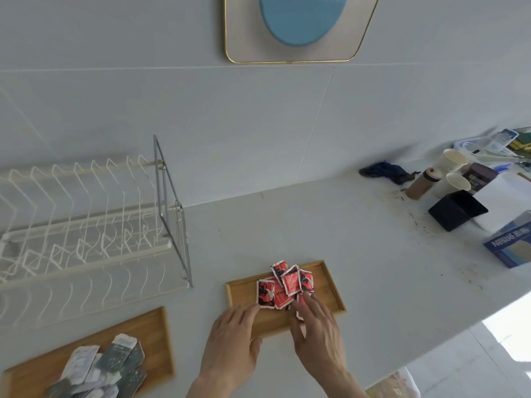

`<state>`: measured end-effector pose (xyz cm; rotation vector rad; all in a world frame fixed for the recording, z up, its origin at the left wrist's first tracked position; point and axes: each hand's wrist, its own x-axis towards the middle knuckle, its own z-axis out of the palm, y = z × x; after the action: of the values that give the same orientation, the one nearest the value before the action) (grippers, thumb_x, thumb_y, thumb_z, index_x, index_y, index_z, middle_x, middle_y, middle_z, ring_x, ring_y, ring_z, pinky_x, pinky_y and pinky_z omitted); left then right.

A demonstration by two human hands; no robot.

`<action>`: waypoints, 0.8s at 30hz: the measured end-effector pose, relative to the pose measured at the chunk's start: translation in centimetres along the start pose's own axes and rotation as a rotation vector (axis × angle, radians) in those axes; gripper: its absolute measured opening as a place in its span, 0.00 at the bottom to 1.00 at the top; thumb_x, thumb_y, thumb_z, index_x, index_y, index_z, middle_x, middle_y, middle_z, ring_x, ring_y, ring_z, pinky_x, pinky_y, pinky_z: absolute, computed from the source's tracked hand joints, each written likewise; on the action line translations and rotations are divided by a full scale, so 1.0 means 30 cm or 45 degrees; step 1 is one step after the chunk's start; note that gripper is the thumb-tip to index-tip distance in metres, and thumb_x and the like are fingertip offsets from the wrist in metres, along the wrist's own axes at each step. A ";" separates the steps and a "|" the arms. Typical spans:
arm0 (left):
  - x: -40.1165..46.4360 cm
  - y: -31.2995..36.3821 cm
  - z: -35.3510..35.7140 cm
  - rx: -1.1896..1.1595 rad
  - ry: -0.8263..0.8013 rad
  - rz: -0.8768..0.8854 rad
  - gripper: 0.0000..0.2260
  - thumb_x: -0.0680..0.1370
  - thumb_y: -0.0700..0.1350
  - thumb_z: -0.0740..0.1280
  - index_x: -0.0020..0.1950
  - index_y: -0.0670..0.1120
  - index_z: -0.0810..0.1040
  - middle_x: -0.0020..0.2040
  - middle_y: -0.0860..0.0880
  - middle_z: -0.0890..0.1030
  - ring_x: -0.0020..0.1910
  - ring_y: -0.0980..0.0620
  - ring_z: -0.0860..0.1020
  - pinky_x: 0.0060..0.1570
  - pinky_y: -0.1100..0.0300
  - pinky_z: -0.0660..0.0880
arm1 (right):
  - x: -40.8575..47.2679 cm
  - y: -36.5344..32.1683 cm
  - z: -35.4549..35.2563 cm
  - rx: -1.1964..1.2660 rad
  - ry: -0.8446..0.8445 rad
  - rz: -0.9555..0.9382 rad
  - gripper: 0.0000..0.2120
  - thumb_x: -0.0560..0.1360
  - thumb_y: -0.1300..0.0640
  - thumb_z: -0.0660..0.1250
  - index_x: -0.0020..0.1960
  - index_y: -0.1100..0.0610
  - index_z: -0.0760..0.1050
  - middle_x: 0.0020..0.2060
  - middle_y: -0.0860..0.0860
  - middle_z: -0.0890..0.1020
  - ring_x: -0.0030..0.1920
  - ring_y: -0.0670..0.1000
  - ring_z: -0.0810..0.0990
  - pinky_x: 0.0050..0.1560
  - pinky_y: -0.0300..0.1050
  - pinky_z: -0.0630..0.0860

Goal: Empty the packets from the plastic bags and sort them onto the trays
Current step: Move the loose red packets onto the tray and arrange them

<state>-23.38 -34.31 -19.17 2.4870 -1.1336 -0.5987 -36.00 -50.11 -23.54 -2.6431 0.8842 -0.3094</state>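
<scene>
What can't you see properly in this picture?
Head view:
- Red packets: print too blurred to read, and the right hand covers one packet.
- Grey packets on the left tray: the bottom edge cuts off the pile.
- Round blue thing on the wall: its top is cut off.
- Plastic bag at the bottom edge: mostly out of frame.
- Dark carton by the cups: label too small.

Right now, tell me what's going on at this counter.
A person is sorting packets onto two wooden trays. Both hands work at the right tray: the left hand lies open with its fingertips at the pile of red packets, and the right hand reaches into the same pile. The left tray already holds grey-green packets. A wire dish rack stands behind it.
</scene>
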 end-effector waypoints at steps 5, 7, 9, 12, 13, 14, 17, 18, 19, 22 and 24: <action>-0.053 -0.060 -0.045 -0.009 0.080 -0.033 0.30 0.81 0.56 0.60 0.80 0.55 0.52 0.82 0.54 0.55 0.81 0.51 0.51 0.80 0.52 0.49 | -0.023 -0.084 0.002 -0.073 0.000 -0.001 0.26 0.77 0.40 0.64 0.71 0.48 0.73 0.73 0.53 0.74 0.74 0.56 0.71 0.71 0.55 0.72; -0.070 -0.080 -0.065 -0.002 0.107 -0.069 0.31 0.81 0.58 0.59 0.81 0.55 0.49 0.83 0.54 0.51 0.82 0.50 0.48 0.81 0.51 0.46 | -0.022 -0.113 0.005 -0.087 -0.083 -0.003 0.32 0.76 0.34 0.58 0.76 0.46 0.67 0.78 0.52 0.67 0.78 0.55 0.64 0.76 0.55 0.65; -0.085 -0.098 -0.088 0.024 0.137 -0.107 0.33 0.81 0.60 0.58 0.81 0.56 0.46 0.83 0.54 0.48 0.82 0.50 0.45 0.81 0.50 0.44 | -0.010 -0.141 0.002 -0.089 -0.120 -0.036 0.36 0.76 0.29 0.53 0.79 0.45 0.61 0.81 0.50 0.59 0.81 0.53 0.57 0.79 0.56 0.58; -0.092 -0.123 -0.124 0.078 0.195 -0.169 0.34 0.80 0.62 0.56 0.81 0.56 0.43 0.83 0.53 0.45 0.82 0.50 0.42 0.80 0.49 0.40 | 0.035 -0.175 -0.006 -0.091 -0.106 -0.090 0.42 0.73 0.23 0.48 0.79 0.46 0.62 0.82 0.50 0.57 0.82 0.54 0.53 0.79 0.59 0.54; -0.094 -0.129 -0.136 0.103 0.212 -0.197 0.35 0.80 0.63 0.56 0.81 0.57 0.43 0.83 0.52 0.45 0.82 0.49 0.42 0.79 0.48 0.39 | 0.051 -0.181 -0.012 -0.098 -0.120 -0.095 0.43 0.71 0.22 0.47 0.79 0.46 0.61 0.82 0.50 0.57 0.82 0.55 0.52 0.80 0.59 0.51; -0.098 -0.133 -0.145 0.124 0.223 -0.225 0.35 0.79 0.63 0.56 0.81 0.57 0.43 0.83 0.52 0.44 0.82 0.49 0.41 0.79 0.48 0.38 | 0.065 -0.184 -0.020 -0.111 -0.138 -0.095 0.44 0.71 0.22 0.47 0.79 0.46 0.60 0.82 0.50 0.57 0.82 0.55 0.52 0.80 0.59 0.49; -0.117 -0.134 -0.169 0.149 0.256 -0.295 0.36 0.78 0.65 0.55 0.81 0.58 0.43 0.83 0.52 0.44 0.82 0.48 0.40 0.77 0.49 0.34 | 0.087 -0.198 -0.050 -0.111 -0.161 -0.108 0.47 0.69 0.20 0.46 0.79 0.46 0.60 0.81 0.51 0.59 0.82 0.57 0.53 0.79 0.58 0.45; -0.119 -0.134 -0.175 0.161 0.268 -0.315 0.36 0.78 0.66 0.55 0.81 0.58 0.42 0.83 0.52 0.44 0.82 0.48 0.40 0.75 0.49 0.33 | 0.093 -0.199 -0.056 -0.095 -0.159 -0.116 0.48 0.69 0.20 0.44 0.79 0.46 0.60 0.81 0.52 0.59 0.82 0.58 0.53 0.79 0.58 0.44; -0.120 -0.132 -0.181 0.172 0.284 -0.333 0.36 0.78 0.66 0.55 0.81 0.58 0.43 0.83 0.52 0.44 0.82 0.47 0.40 0.74 0.49 0.32 | 0.101 -0.197 -0.060 -0.080 -0.158 -0.123 0.48 0.69 0.19 0.44 0.79 0.47 0.60 0.81 0.52 0.59 0.82 0.58 0.53 0.78 0.58 0.43; -0.143 -0.131 -0.182 0.183 0.313 -0.405 0.37 0.77 0.66 0.56 0.81 0.58 0.43 0.83 0.51 0.44 0.82 0.47 0.41 0.77 0.48 0.35 | 0.119 -0.182 -0.056 -0.049 -0.194 -0.128 0.46 0.69 0.21 0.48 0.79 0.46 0.58 0.82 0.52 0.57 0.82 0.57 0.50 0.80 0.59 0.45; -0.178 -0.139 -0.183 0.196 0.297 -0.465 0.37 0.78 0.66 0.56 0.81 0.58 0.43 0.83 0.51 0.45 0.82 0.46 0.42 0.79 0.46 0.40 | 0.116 -0.184 -0.038 -0.034 -0.237 -0.145 0.45 0.70 0.22 0.50 0.80 0.46 0.56 0.82 0.52 0.54 0.82 0.55 0.46 0.81 0.60 0.45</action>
<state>-21.14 -26.88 -15.21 2.8324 -0.6670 -0.3073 -30.62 -48.38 -20.04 -2.6990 0.6847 -0.0770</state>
